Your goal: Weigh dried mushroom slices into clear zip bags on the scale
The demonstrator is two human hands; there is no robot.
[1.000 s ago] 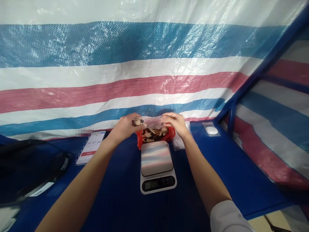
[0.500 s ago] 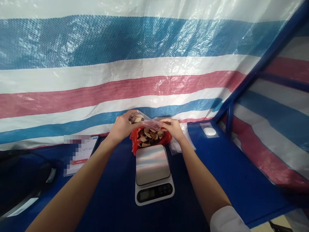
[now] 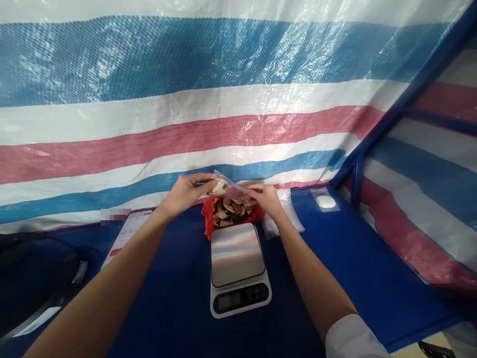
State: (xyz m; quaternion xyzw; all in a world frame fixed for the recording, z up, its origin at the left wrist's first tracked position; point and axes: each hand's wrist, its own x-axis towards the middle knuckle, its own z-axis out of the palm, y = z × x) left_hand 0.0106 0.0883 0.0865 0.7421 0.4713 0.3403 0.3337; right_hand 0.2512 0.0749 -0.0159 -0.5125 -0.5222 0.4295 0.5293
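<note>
A clear plastic bag (image 3: 233,188) with some pale, dark-edged dried slices at its left end is stretched between my two hands. My left hand (image 3: 188,191) pinches the bag beside those slices. At the other end, the fingertips of my right hand (image 3: 265,198) are closed on the plastic. Just below the bag sits an open red plastic bag (image 3: 209,215) full of dried slices (image 3: 227,211), brown and cream coloured. Directly in front of it lies a white kitchen scale (image 3: 238,266) with a bare steel plate; I cannot make out any digits on its display.
Several flat clear bags (image 3: 285,219) lie right of the red bag. A white rounded object (image 3: 325,201) rests on clear plastic farther right. A phone showing a timer (image 3: 128,233) and a black bag (image 3: 33,278) are at left. A striped tarp (image 3: 223,129) hangs behind the blue table (image 3: 335,268).
My left hand has shifted slightly and its fingers have moved toward the bag's edge, so more of the slices inside shows. The right hand keeps its pinch.
</note>
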